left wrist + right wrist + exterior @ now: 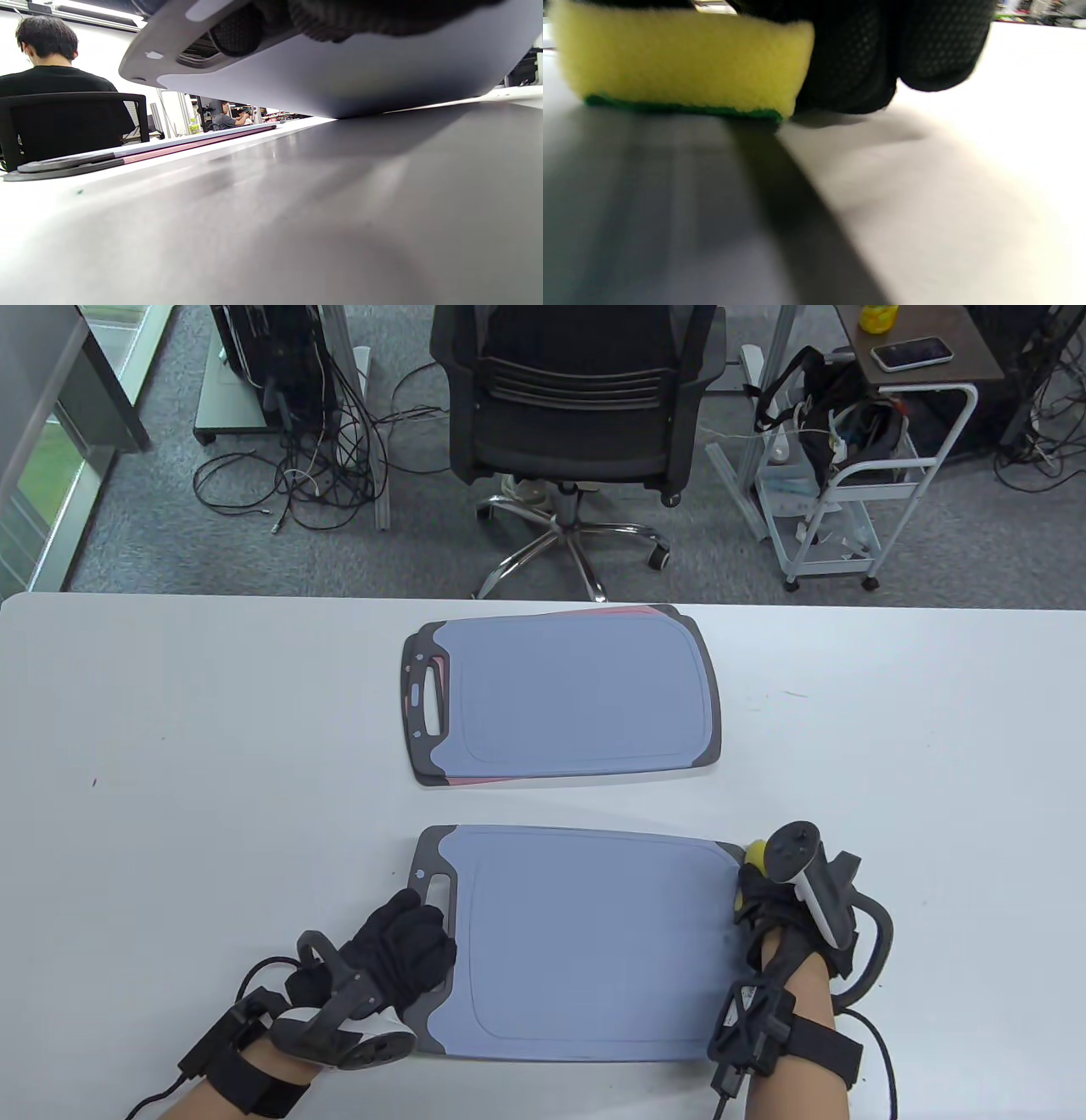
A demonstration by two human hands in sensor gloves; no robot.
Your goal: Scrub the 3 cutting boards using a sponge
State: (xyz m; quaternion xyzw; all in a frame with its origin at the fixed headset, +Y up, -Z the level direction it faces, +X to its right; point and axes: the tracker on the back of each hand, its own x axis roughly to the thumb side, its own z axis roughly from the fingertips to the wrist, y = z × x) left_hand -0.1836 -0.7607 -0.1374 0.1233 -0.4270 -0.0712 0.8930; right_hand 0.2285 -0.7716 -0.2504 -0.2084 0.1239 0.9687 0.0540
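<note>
- The left hand (399,954) grips the near cutting board (594,942) at its handle end; the left wrist view shows that end tilted up off the table (170,746), with fingers (237,29) curled through the handle slot, probably to keep the board from sliding under the scrubbing.
- The right hand (776,912) is clamped on the sponge (678,63), fingers wrapped over the yellow foam, green scouring face down. It sits at the board's right edge, at the corner farthest from the left hand (a stroke seems to end or begin here; the blur fits motion).
- Just beyond both hands lies the stack of two boards (564,700), a blue one on top and a pink edge showing beneath. I judge they wait their turn or are done; I cannot tell which.
- Keeping the stack clear of the working board leaves the right hand free sweep across the whole surface.
</note>
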